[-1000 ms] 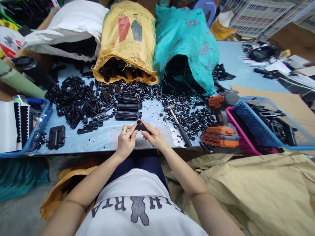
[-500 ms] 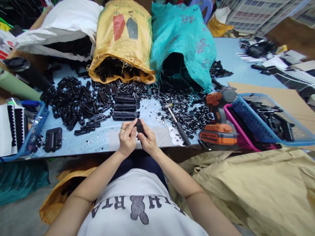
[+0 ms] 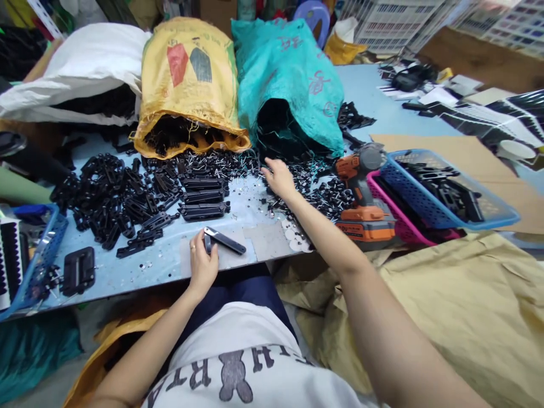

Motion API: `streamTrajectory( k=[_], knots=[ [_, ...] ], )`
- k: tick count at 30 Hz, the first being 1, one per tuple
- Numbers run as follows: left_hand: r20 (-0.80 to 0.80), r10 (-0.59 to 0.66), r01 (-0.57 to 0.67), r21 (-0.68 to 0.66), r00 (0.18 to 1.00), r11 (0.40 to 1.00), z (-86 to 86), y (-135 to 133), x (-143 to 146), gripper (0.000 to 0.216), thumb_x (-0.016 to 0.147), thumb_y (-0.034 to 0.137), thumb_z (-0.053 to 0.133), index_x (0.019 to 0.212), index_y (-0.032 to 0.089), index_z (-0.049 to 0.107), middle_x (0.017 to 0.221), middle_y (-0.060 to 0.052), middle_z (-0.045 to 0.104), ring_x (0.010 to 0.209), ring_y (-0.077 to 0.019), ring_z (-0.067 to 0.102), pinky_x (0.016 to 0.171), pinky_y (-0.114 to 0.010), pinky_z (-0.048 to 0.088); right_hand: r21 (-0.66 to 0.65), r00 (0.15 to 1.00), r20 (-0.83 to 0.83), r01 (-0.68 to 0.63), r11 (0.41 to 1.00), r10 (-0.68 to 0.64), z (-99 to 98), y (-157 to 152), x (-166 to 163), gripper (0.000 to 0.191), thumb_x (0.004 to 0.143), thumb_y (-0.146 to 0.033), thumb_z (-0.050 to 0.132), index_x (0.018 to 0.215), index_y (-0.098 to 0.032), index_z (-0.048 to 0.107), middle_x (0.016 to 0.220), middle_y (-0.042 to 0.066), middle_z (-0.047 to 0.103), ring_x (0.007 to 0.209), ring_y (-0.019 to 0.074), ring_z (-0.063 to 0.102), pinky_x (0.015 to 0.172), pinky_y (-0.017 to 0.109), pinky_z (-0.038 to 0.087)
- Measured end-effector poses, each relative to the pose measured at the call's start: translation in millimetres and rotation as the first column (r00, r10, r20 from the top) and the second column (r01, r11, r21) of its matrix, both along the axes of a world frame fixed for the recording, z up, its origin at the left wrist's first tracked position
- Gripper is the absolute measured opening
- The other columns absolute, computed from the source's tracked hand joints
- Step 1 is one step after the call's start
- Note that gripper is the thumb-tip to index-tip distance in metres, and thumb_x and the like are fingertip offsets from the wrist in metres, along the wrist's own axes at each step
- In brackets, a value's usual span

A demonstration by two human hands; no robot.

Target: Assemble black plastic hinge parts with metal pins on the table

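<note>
In the head view, the left hand has its fingers closed round a black hinged part at the near edge of the table; its 2 arms stand apart in a V. The right hand is farther off to the right, at the small pins, fingers loosely curved; whether it pinches or touches any, I cannot tell.

By the look of it, the part in hand is unfinished. The 3 long black pieces lined up just beyond the left hand seem further along, though their joints are too small to check. Plenty is left: a big heap of loose black parts spreads on the left.

The right forearm hides some pins. The depths of the yellow sack and teal sack are dark, and the left blue basket is cut off.
</note>
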State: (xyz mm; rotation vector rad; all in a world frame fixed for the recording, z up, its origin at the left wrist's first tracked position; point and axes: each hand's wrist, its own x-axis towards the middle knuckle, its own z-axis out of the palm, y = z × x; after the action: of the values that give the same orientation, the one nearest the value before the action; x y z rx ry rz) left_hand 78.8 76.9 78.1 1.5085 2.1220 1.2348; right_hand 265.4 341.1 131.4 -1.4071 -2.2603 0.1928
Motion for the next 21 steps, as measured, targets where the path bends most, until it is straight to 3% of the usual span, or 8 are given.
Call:
streamTrajectory(
  k=[2, 4, 6, 8, 12, 17, 21],
  knots=[
    [-0.294, -0.167, 0.158, -0.057, 0.941, 0.986, 4.7, 0.1, -8.0, 0.046, 0.083, 0.017, 0.048, 0.128, 0.02, 0.046, 0.131, -0.016, 0.045, 0.125, -0.0318, 0.041, 0.099, -0.051, 0.038, 0.016, 0.98, 0.151, 0.125, 0.992, -0.126, 3.0, 47.3, 10.1, 0.046, 0.091, -0.027, 0.04, 0.132, -0.007, 0.044, 0.125, 0.019, 0.05, 0.115, 0.0288, 0.043, 0.092, 0.04, 0.04],
    [-0.478, -0.399, 0.361, -0.175, 0.782, 0.916, 10.7, 7.3, -13.0, 0.045, 0.081, 0.01, 0.044, 0.124, 0.023, 0.052, 0.13, -0.013, 0.05, 0.127, -0.0317, 0.038, 0.104, -0.056, 0.029, 0.014, 0.946, 0.275, 0.173, 0.985, -0.171, 2.9, 80.9, 13.2, 0.048, 0.088, -0.02, 0.04, 0.134, -0.006, 0.04, 0.124, 0.021, 0.05, 0.115, 0.0307, 0.042, 0.089, 0.041, 0.039],
    [-0.553, -0.563, 0.48, -0.306, 0.613, 0.822, 14.8, 18.2, -15.1, 0.046, 0.081, 0.006, 0.041, 0.121, 0.024, 0.055, 0.117, -0.011, 0.06, 0.117, -0.0282, 0.048, 0.104, -0.06, 0.025, 0.006, 0.92, 0.351, 0.184, 0.983, -0.175, 0.7, 100.5, 10.9, 0.052, 0.086, -0.013, 0.039, 0.137, -0.007, 0.035, 0.124, 0.021, 0.05, 0.115, 0.03, 0.042, 0.089, 0.042, 0.037],
    [-0.584, -0.622, 0.492, -0.39, 0.521, 0.778, 16.6, 27.7, -16.1, 0.046, 0.081, 0.004, 0.039, 0.12, 0.022, 0.056, 0.102, -0.01, 0.065, 0.101, -0.024, 0.057, 0.102, -0.058, 0.028, 0.014, 0.904, 0.393, 0.174, 0.985, -0.165, -1.7, 109.1, 7.1, 0.054, 0.085, -0.007, 0.034, 0.139, -0.008, 0.032, 0.123, 0.02, 0.051, 0.114, 0.0277, 0.042, 0.091, 0.043, 0.034],
    [-0.64, -0.571, 0.383, -0.425, 0.514, 0.82, 18.8, 30.2, -20.3, 0.047, 0.081, 0.004, 0.039, 0.125, 0.015, 0.053, 0.092, -0.012, 0.065, 0.086, -0.0226, 0.058, 0.084, -0.043, 0.043, 0.084, 0.893, 0.422, 0.129, 0.988, -0.153, -0.6, 104.9, 7.5, 0.051, 0.087, -0.005, 0.025, 0.136, -0.003, 0.036, 0.113, 0.022, 0.054, 0.109, 0.0275, 0.043, 0.091, 0.043, 0.03],
    [-0.638, -0.501, 0.254, -0.442, 0.585, 0.86, 20.7, 19.4, -20.8, 0.045, 0.085, 0.009, 0.038, 0.128, 0.016, 0.05, 0.088, -0.011, 0.062, 0.083, -0.0231, 0.056, 0.073, -0.038, 0.042, 0.197, 0.887, 0.46, -0.071, 0.978, -0.028, 6.9, 78.0, 24.0, 0.039, 0.089, -0.013, 0.028, 0.112, -0.006, 0.058, 0.111, 0.019, 0.054, 0.109, 0.0295, 0.04, 0.088, 0.041, 0.03],
    [-0.584, -0.536, 0.256, -0.495, 0.61, 0.83, 17.4, 21.6, -12.2, 0.039, 0.089, 0.017, 0.04, 0.126, 0.017, 0.051, 0.093, -0.01, 0.062, 0.089, -0.0233, 0.056, 0.076, -0.037, 0.041, 0.154, 0.89, 0.455, -0.064, 0.986, -0.014, 4.4, 69.1, 30.8, 0.044, 0.088, -0.012, 0.029, 0.128, -0.008, 0.046, 0.118, 0.018, 0.052, 0.108, 0.0277, 0.042, 0.083, 0.036, 0.034]
  ],
)
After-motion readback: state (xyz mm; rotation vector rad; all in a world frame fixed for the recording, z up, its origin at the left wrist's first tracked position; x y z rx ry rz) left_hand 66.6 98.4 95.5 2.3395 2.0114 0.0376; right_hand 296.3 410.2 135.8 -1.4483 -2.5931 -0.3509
